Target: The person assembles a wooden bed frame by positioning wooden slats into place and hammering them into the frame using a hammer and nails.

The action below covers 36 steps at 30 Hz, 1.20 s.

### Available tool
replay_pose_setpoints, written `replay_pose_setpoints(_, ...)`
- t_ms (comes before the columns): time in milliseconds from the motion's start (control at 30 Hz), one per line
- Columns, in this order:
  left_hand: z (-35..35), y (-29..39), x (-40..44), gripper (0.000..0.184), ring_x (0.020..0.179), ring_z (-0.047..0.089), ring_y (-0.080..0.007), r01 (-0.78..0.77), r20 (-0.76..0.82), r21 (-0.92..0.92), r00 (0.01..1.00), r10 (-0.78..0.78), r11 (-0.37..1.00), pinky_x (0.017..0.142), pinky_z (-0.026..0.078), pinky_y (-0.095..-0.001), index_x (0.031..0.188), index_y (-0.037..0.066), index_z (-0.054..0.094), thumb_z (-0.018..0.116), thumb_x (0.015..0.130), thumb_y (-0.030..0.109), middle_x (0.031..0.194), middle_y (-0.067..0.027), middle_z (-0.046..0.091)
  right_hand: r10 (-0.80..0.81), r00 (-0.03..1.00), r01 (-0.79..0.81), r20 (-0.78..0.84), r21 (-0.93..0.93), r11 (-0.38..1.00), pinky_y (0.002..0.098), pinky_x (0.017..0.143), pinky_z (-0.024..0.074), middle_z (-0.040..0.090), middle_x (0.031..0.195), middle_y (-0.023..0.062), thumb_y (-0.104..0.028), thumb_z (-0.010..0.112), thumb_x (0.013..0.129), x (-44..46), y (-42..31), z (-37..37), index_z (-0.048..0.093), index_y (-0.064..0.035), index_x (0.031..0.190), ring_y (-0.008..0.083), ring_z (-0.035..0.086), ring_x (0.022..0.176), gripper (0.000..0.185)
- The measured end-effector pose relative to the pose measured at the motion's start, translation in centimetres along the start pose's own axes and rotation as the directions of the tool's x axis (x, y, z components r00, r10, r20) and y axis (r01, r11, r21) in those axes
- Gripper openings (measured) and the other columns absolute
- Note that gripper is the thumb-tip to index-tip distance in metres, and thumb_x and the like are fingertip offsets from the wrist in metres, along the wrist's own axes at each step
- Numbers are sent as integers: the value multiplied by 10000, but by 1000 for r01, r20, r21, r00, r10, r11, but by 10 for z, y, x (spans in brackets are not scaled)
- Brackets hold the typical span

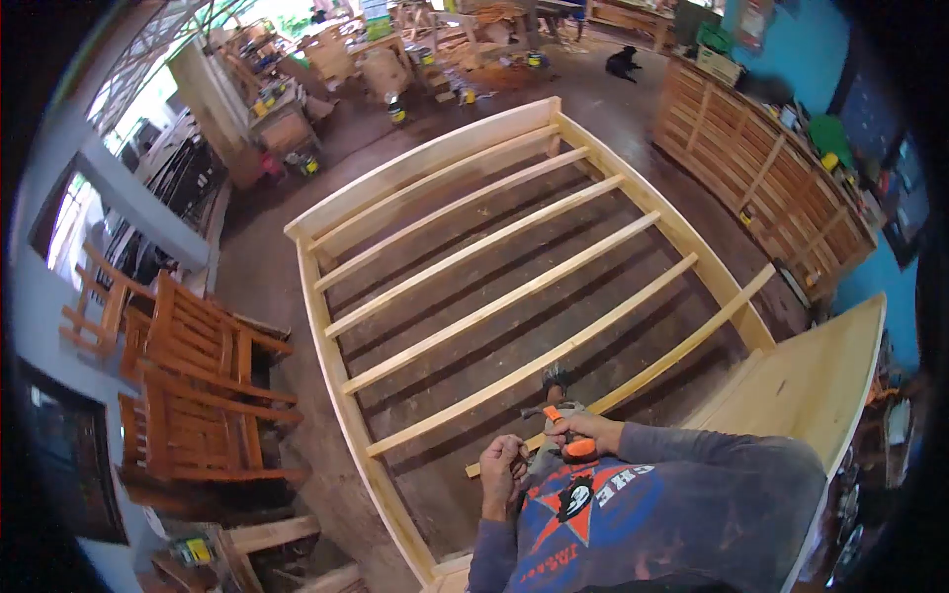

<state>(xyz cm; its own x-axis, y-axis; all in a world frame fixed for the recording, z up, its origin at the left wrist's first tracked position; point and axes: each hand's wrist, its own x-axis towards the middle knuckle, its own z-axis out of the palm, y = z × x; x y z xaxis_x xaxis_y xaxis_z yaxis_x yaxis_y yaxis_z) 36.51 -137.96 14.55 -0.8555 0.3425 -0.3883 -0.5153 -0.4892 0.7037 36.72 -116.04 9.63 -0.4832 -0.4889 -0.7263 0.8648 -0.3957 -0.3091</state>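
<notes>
A pale wooden bed frame (pixel 339 371) with several cross slats (pixel 504 296) fills the middle of the view. One loose slat (pixel 682 351) lies askew near the body, its right end over the side rail. My right hand (pixel 585 433) is closed round the orange and black handle of a hammer (pixel 554 415), held in front of the chest. Just left of it, my left hand (pixel 504 463) is raised with its fingers pinched together; whatever they hold is too small to make out. The left end of the loose slat is beside my left hand.
Reddish-brown wooden chairs (pixel 203 371) stand at the left. A slatted wooden cabinet (pixel 756 158) is at the right, beyond the frame. The wide headboard panel (pixel 806 381) rises at my right. A black dog (pixel 623 64) lies on the floor at the back.
</notes>
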Motion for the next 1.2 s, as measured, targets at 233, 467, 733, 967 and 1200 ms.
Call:
replay_pose_setpoints(233,-14,6,-12,244,466,351,-34,-23,-25,-60,999,22,998,406,285,-188,993,59,600,569,1001,301,714,-7,531,38,998,-37,-50,10,999,238,388,325,486,566,-40,-206,645,937,9,-3,18,538,-95,699,61,416,404,283)
replay_pose_setpoints(467,-24,23,-42,222,459,345,-30,-80,-148,-160,987,57,984,411,280,-198,1055,23,588,520,1020,232,774,-19,557,142,989,-139,34,-83,987,246,508,452,531,663,-18,-162,621,957,3,-11,46,512,-92,847,72,514,545,170)
replay_pose_setpoints(733,-54,26,-56,164,457,348,-21,-139,-236,-262,969,77,955,412,266,-191,1092,11,597,517,1003,123,852,-27,586,210,976,-203,52,-122,972,251,529,464,520,663,-20,-141,649,936,-10,-37,99,499,-89,862,78,532,588,175)
replay_pose_setpoints(967,-75,38,-61,133,476,363,-17,-274,-369,-283,916,159,919,427,265,-182,1073,29,599,555,983,115,828,-18,591,157,987,-114,32,-550,827,226,522,463,645,806,35,-122,687,889,34,-73,153,505,-65,1011,104,589,623,226)
replay_pose_setpoints(1200,-88,57,-116,187,549,406,-18,-179,-715,35,683,150,983,471,294,-207,1007,37,679,615,931,195,742,51,566,301,941,-322,-156,-687,651,238,399,352,505,626,-23,-199,678,897,118,-98,183,511,-88,874,72,453,463,202)
